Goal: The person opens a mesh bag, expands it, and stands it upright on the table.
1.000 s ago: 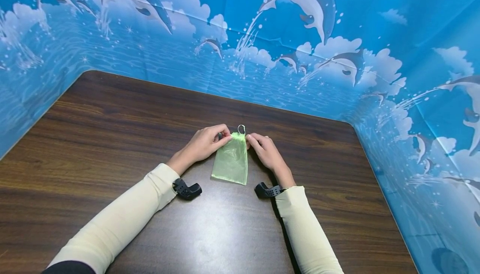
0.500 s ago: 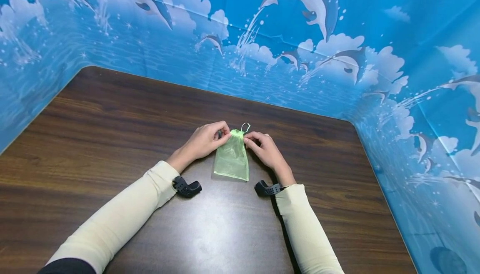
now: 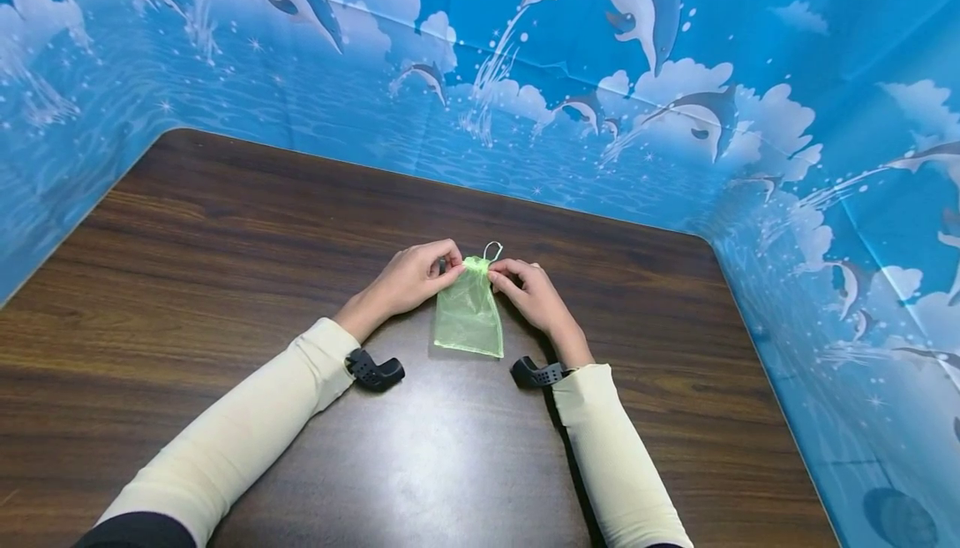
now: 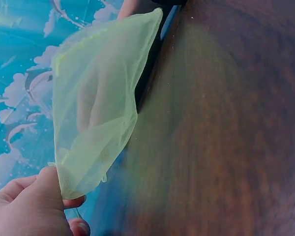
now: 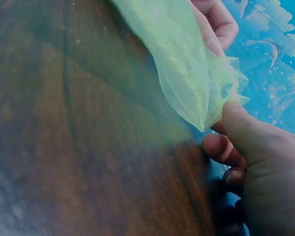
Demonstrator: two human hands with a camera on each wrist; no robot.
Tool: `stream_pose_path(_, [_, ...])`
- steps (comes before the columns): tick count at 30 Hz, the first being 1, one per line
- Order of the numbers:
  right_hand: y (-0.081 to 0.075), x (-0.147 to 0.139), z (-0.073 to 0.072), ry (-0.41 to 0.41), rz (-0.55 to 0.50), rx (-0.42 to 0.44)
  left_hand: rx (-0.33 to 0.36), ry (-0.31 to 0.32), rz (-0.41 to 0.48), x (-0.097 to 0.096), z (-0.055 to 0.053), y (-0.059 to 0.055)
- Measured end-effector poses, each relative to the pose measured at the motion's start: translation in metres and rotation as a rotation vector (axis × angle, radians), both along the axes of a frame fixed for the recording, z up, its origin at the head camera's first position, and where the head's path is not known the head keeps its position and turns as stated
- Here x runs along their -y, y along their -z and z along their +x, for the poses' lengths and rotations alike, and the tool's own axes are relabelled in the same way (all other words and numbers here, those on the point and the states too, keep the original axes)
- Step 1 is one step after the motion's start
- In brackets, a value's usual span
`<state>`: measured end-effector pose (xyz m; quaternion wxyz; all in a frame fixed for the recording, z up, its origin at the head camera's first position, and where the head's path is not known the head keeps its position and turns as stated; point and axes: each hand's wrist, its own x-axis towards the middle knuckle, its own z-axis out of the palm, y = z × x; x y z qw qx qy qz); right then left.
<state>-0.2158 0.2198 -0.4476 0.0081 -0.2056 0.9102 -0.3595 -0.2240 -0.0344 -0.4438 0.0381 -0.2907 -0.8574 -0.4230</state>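
Note:
A sheer light-green organza drawstring bag (image 3: 468, 314) hangs between both hands near the middle of the table, its gathered neck at the top. My left hand (image 3: 420, 274) pinches the left side of the neck with thumb and fingers. On the opposite side, my right hand (image 3: 531, 294) pinches the neck's right edge. A pale drawstring loop (image 3: 492, 249) sticks up above the neck. Through the mesh of the bag (image 4: 96, 98) in the left wrist view, the other hand shows faintly. The ruffled mouth of the bag (image 5: 226, 81) shows between both hands in the right wrist view.
The dark wood-grain table (image 3: 262, 223) spreads around the hands. A blue cloth backdrop (image 3: 337, 106) printed with dolphins rises along its far, left and right edges. Black wrist-worn devices (image 3: 375, 371) sit at the cuffs of the cream sleeves.
The right fingers have moved slightly left onto the bag's neck. The drawstring loop leans more to the right, and the bag's lower edge has shifted slightly right and up in view.

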Motion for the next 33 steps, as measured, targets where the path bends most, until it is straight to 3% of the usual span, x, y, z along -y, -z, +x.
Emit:
stream_pose_path(19, [-0.0002, 0.0015, 0.0029, 0.021, 0.013, 0.0, -0.019, 0.021, 0.001, 0.0003, 0.0, 0.0013])
stream_pose_path(33, [0.0014, 0.0, 0.0018, -0.014, -0.018, -0.045, -0.034, 0.025, -0.007, -0.0004, 0.0003, 0.0006])
